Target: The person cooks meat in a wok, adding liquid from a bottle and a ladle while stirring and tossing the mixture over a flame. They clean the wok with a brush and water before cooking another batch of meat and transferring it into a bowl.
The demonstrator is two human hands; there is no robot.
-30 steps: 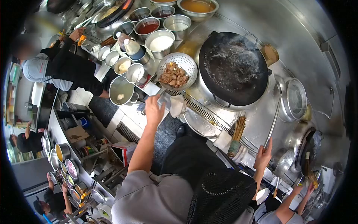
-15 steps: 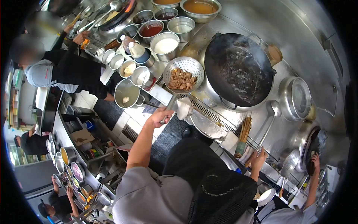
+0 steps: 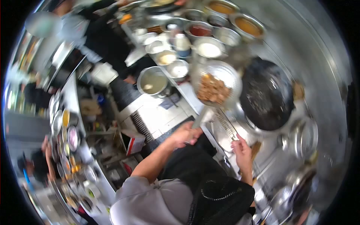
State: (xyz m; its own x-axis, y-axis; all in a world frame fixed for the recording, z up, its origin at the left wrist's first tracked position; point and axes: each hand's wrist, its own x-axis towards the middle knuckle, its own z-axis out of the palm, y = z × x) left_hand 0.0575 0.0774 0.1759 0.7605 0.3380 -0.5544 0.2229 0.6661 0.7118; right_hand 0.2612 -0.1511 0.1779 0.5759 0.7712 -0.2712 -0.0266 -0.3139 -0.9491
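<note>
The whole view is motion-blurred. My left hand (image 3: 186,134) grips the long handle of a round metal strainer (image 3: 229,77) holding browned meat pieces (image 3: 212,89). The strainer hangs in the air just left of the black wok (image 3: 267,98). My right hand (image 3: 242,149) is at the stove's front edge, near a slotted metal grate (image 3: 226,125), with its fingers curled. The blur hides whether it holds anything.
Steel bowls of sauces and seasonings (image 3: 208,48) crowd the counter behind the strainer, with a steel pot (image 3: 153,82) to their left. A person in a black top (image 3: 103,37) works at the upper left. A shelf of small bowls (image 3: 67,123) runs down the left.
My left hand took hold of the strainer's handle and lifted it off the counter. My right hand drew in from the ladle at the right to the stove's front. The view swung left.
</note>
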